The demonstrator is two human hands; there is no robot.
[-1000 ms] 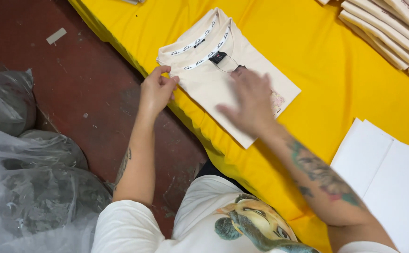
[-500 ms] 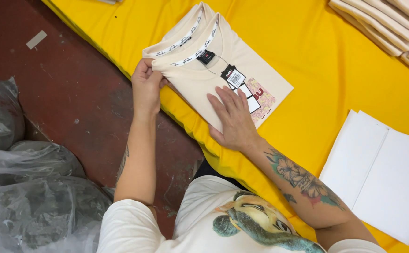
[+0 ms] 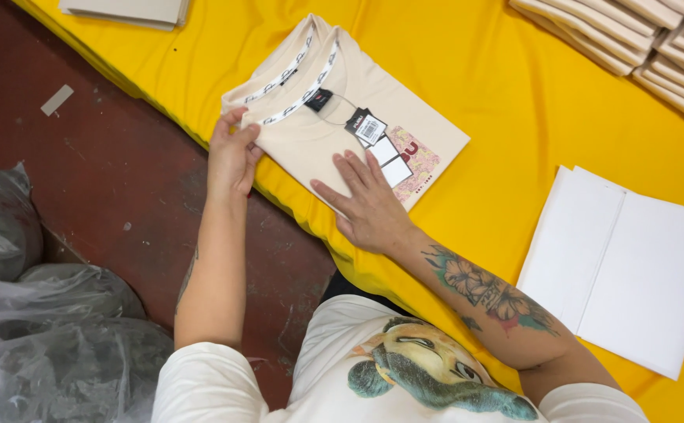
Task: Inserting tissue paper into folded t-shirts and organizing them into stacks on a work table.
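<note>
- Shirt (image 3: 311, 145): cream, folded to a neat rectangle, collar pointing away from the person. It lies flat on the yellow cloth (image 3: 514, 94), close to the table's near edge.
- Tags (image 3: 369, 127): hang from the neck on a thin string and rest on the shirt's front, just above a small pink print (image 3: 419, 163).
- Left hand (image 3: 232, 157): at the shirt's left edge, fingers bent over the fold. Whether the thumb pinches the fabric from below cannot be told.
- Right hand (image 3: 369, 204): flat and spread, palm down on the lower front of the shirt, fingertips just short of the tags. It grips nothing and only presses.
- Step in hand, as judged: squaring and smoothing the finished fold, with one hand steadying the edge and the other flattening the front.
- Handling note: the fold looks loose, held only by its own weight. Any shift would call for both hands moving together, kept flat, with the tags left lying on top and not tucked under.
- Nearby: white sheets (image 3: 632, 266) lie to the right on the cloth, well apart from the shirt.
- Far right corner: a row of folded shirts (image 3: 655, 39) of the same cream colour.
- Left of the table: red floor (image 3: 123, 180) and clear plastic bags (image 3: 44, 329).
</note>
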